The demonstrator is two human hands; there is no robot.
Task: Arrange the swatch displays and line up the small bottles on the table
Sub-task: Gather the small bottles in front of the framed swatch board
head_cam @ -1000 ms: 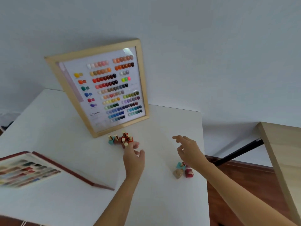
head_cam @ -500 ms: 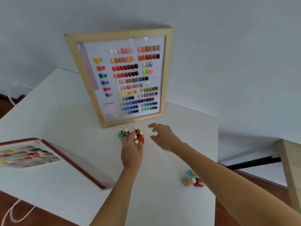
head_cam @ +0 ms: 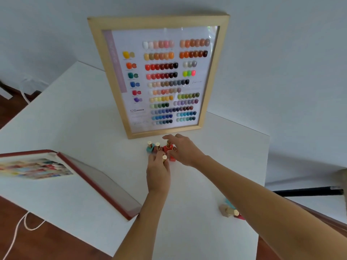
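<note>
A wooden-framed swatch display [head_cam: 99,72] stands upright at the back of the white table [head_cam: 75,119]. Right in front of it stands a cluster of small gold-capped bottles [head_cam: 153,148] in teal, pink and red. My left hand [head_cam: 157,172] reaches into the cluster from the near side, fingers closed around one bottle whose gold cap [head_cam: 164,157] sticks up between them. My right hand [head_cam: 183,150] lies over the red bottles [head_cam: 167,148] with fingers spread. A red-edged swatch book [head_cam: 35,167] lies open at the left. A few more bottles [head_cam: 226,211] lie near the right edge, partly hidden by my right forearm.
The table's right edge [head_cam: 262,184] runs close to the loose bottles. A black bar [head_cam: 308,191] and wooden floor [head_cam: 37,244] show beyond the table. A white cord [head_cam: 20,228] hangs off the near left edge. A pale wall stands behind.
My right hand moved left from above the loose bottles to the cluster by the frame. My left hand slid forward into the cluster. The view swung left and closer.
</note>
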